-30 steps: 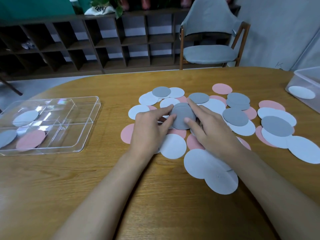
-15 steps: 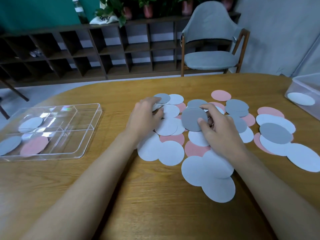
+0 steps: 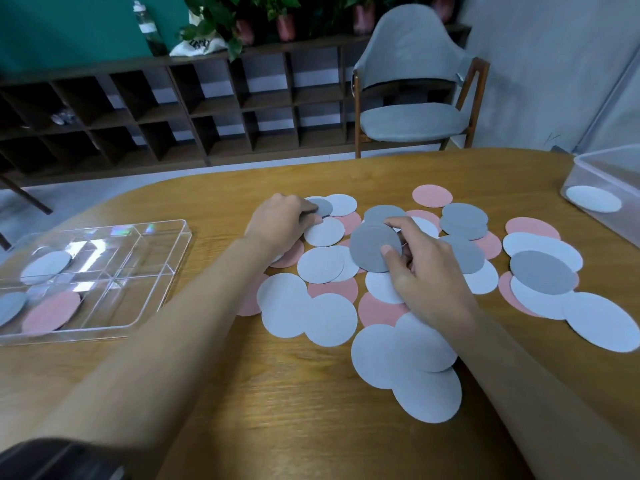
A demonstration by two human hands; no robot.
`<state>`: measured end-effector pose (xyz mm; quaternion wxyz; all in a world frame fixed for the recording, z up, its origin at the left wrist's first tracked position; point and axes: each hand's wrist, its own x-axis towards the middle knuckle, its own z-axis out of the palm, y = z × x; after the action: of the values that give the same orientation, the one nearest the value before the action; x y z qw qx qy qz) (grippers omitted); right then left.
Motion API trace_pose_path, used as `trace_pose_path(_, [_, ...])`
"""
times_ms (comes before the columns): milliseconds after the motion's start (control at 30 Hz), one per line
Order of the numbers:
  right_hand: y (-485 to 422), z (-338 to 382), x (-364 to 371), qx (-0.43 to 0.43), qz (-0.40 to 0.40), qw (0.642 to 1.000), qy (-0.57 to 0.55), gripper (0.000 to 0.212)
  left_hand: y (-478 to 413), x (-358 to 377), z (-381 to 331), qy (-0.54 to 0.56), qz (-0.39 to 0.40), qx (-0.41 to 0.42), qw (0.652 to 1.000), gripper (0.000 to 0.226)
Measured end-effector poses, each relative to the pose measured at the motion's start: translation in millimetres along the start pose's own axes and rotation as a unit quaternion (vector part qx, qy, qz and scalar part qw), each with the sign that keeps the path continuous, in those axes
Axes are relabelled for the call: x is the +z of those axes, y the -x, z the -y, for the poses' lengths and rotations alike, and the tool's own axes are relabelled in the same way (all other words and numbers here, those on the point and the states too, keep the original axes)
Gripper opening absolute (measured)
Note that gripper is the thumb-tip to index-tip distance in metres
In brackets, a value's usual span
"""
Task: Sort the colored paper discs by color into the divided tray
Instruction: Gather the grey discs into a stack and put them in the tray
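Your hands have parted. A second ago both were working one grey disc [image 3: 372, 249] loose in the middle of the pile. Now your right hand [image 3: 429, 278] has it alone, pinched at the rim between thumb and fingertips and tipped up clear of the discs beneath. That disc is free and, by my reckoning, ready to travel.

Your left hand [image 3: 277, 226] has slid to the far side of the pile. Its fingers are curled with the tips on a smaller grey disc [image 3: 323, 206], though you cannot tell whether they have hold of it yet. Both forearms reach forward over the surface [image 3: 311, 427], the right wrist bent slightly inward.

The divided tray [image 3: 121, 226] sits well off to your left, unchanged, with one white [image 3: 46, 266], one grey [image 3: 10, 306] and one pink disc [image 3: 52, 310] in separate compartments. Most of the sorting still lies ahead.
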<state>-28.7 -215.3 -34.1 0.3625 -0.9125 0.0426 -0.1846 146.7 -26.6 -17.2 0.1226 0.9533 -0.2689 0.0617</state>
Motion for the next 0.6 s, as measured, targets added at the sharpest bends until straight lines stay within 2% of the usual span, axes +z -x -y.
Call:
trace_pose_path(133, [1,2,-1,0.004,-0.002,1.000,-0.002,0.037,16,-1,0,-0.091,-0.055,0.031,0.994,0.025])
trace_pose_path(200, [1,3,-2,0.009,-0.002,1.000,0.002,0.038,26,-2,-3,-0.073,-0.100,0.040,0.991,0.020])
trace_pose_path(300, [0,3,-4,0.020,-0.007,1.000,0.003,0.040,45,-8,-7,0.042,-0.177,0.035,0.983,0.018])
trace_pose_path(367, [0,3,-4,0.020,-0.012,1.000,0.002,0.043,60,-16,-15,0.155,-0.210,0.013,0.965,0.015])
trace_pose_path(500, [-1,2,-2,0.033,-0.030,0.999,-0.022,0.048,86,-18,-30,0.389,-0.154,-0.061,0.906,0.015])
trace_pose_path(600, [-2,0,-4,0.032,-0.033,0.998,-0.035,0.048,94,-9,-40,0.420,-0.119,-0.056,0.898,0.015])
